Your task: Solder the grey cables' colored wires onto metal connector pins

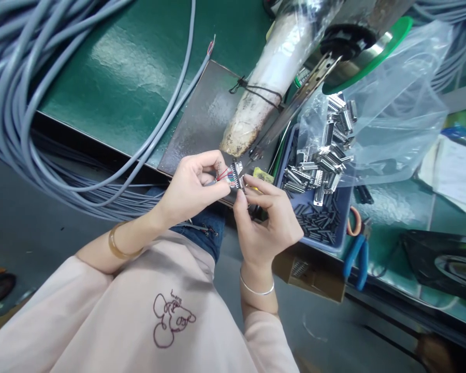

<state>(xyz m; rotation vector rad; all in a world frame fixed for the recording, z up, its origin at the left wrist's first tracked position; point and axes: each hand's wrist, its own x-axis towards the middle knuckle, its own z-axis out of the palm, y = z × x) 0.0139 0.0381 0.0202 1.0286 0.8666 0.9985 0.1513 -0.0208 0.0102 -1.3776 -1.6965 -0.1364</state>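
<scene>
Between my hands is a small metal D-sub connector (237,174) with a row of pins. My right hand (266,217) pinches its end between thumb and fingertips. Thin coloured wires (224,175), red, blue and green among them, run to the connector's pin side, and my left hand (196,181) has its fingers closed on them. Just beyond the connector, the tip of a soldering iron (256,152) points down, close to the pins; whether it touches cannot be told. A white wrapped tube (256,109) with a scorched end hangs over the spot.
A blue bin (336,243) on the right holds several connectors (330,160) and short black tubes (318,223). Blue-handled pliers (357,256) lie beside it. A green-rimmed solder spool (388,57) stands above. Coiled grey cables (19,103) fill the left, and a dark plate (202,119) lies on the green bench.
</scene>
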